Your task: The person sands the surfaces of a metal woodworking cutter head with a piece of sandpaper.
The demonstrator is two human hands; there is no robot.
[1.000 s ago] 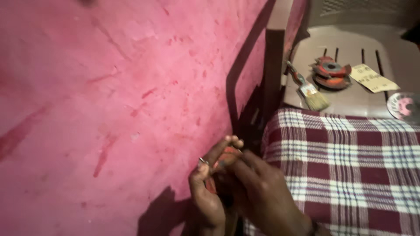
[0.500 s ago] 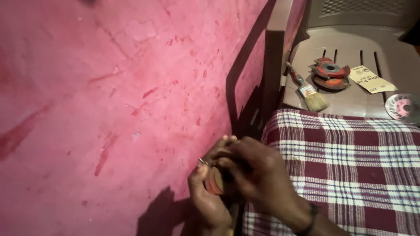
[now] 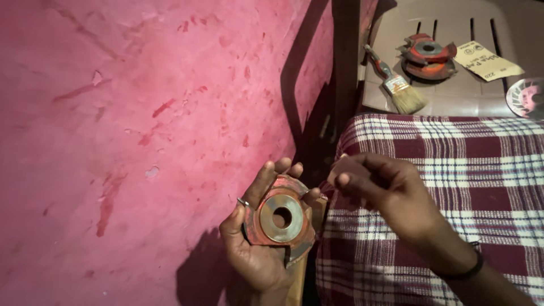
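My left hand [image 3: 255,249] lies palm up and cradles a round red metal cutter disc [image 3: 280,218] with a grey hub and a centre hole. A ring sits on one finger of that hand. My right hand [image 3: 391,192] hovers just right of the disc and is apart from it. Its fingertips pinch a small brown scrap [image 3: 344,168], which looks like abrasive paper. A dark band circles the right wrist. Both hands are over the edge of a maroon and white checked cloth [image 3: 453,170].
A pink, scuffed surface [image 3: 141,124] fills the left. At top right a beige plastic chair seat [image 3: 453,90] carries a paintbrush [image 3: 396,85], another red cutter [image 3: 428,55], a sheet of abrasive paper [image 3: 481,61] and a pale disc [image 3: 527,97] at the edge.
My right hand was pressed over the disc in my left hand; it has lifted off to the right, and the disc's face now shows.
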